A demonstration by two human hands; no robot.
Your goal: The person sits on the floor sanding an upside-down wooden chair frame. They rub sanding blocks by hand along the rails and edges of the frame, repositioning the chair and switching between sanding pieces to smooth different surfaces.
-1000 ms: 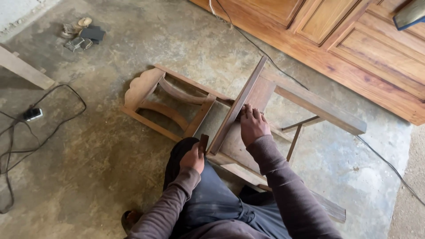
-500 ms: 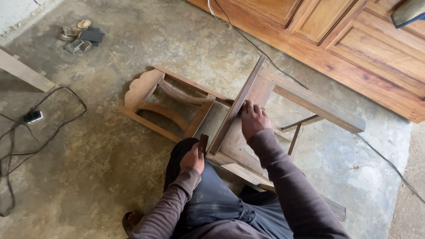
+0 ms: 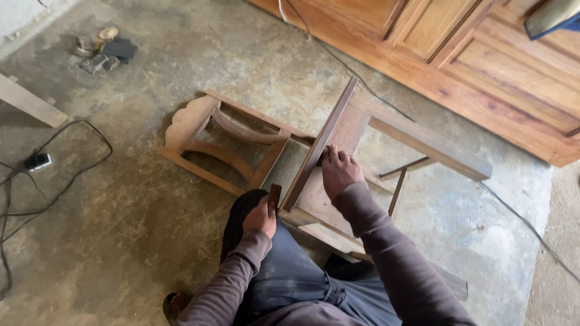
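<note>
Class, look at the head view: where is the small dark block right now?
The small dark block is in the left hand, low centre, against the near edge of the wooden chair lying on the floor, left of the right hand.

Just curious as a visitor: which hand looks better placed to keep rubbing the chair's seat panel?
Probably the right hand: it already rests flat on the wooden chair's seat panel. The left hand sits by the knee, holding a small dark block.
</note>
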